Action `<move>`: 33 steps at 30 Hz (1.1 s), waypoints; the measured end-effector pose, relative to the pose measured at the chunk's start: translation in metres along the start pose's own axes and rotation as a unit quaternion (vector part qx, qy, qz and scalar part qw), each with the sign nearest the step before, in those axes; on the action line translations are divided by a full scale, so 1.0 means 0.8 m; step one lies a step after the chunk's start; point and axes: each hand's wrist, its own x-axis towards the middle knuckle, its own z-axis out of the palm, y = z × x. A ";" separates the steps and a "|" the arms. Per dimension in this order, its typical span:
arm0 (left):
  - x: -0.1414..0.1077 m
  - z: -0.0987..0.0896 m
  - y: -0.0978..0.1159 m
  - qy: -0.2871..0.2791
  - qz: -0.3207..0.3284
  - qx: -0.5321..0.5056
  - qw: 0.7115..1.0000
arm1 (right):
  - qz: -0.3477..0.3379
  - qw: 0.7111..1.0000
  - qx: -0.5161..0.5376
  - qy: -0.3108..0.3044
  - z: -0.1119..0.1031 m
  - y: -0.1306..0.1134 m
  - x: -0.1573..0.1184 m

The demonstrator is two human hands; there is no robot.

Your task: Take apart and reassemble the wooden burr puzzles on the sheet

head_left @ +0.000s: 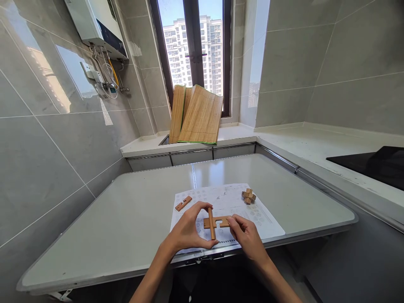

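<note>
My left hand (193, 229) grips a narrow wooden puzzle piece (211, 225) by its two ends, thumb at the near end and a finger at the far end. Across it lies a flat notched wooden puzzle piece (224, 221), whose right end is pinched in my right hand (246, 235). The two pieces cross near the flat one's left end; whether they are interlocked I cannot tell. A second notched wooden piece (183, 203) lies apart to the left. An assembled wooden burr puzzle (248, 196) rests to the right. Beneath them is a printed paper sheet (265, 223).
All this is on a white folding table (132, 227) with a seam down its middle. Behind it, a bamboo mat (202, 115) leans by the window on the white counter (284, 141). A black cooktop (375, 166) is at the right, and a water heater (97, 25) hangs upper left.
</note>
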 end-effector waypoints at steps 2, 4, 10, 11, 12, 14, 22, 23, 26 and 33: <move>-0.007 -0.007 0.002 -0.006 0.001 0.001 1.000 | 0.016 1.000 0.010 -0.008 -0.004 -0.006 -0.004; -0.013 -0.014 0.003 -0.015 -0.006 0.011 1.000 | 0.024 0.999 0.020 -0.030 -0.008 -0.009 -0.004; -0.020 -0.023 0.003 -0.013 -0.030 0.030 0.999 | 0.017 0.999 0.009 -0.030 0.000 -0.013 0.002; -0.021 -0.022 0.004 -0.010 -0.031 0.032 0.999 | 0.019 0.999 0.007 -0.029 0.003 -0.015 0.001; -0.023 -0.022 0.005 -0.006 -0.031 0.034 0.999 | 0.020 0.999 0.005 -0.031 0.006 -0.016 -0.001; -0.027 -0.023 0.008 0.000 -0.030 0.035 0.999 | 0.017 0.999 -0.001 -0.033 0.008 -0.020 -0.005; -0.065 -0.058 -0.027 0.057 -0.070 0.079 0.993 | 0.040 0.999 0.009 0.030 -0.038 -0.020 -0.012; -0.068 -0.059 -0.035 0.049 -0.081 0.089 0.992 | 0.039 0.999 -0.010 0.014 -0.040 -0.018 -0.009; -0.068 -0.052 -0.055 0.031 -0.113 0.112 0.987 | 0.030 0.997 -0.066 -0.025 -0.030 -0.011 0.003; -0.035 -0.030 -0.080 -0.075 -0.100 0.166 0.978 | 0.091 0.977 -0.156 -0.112 0.007 0.010 0.032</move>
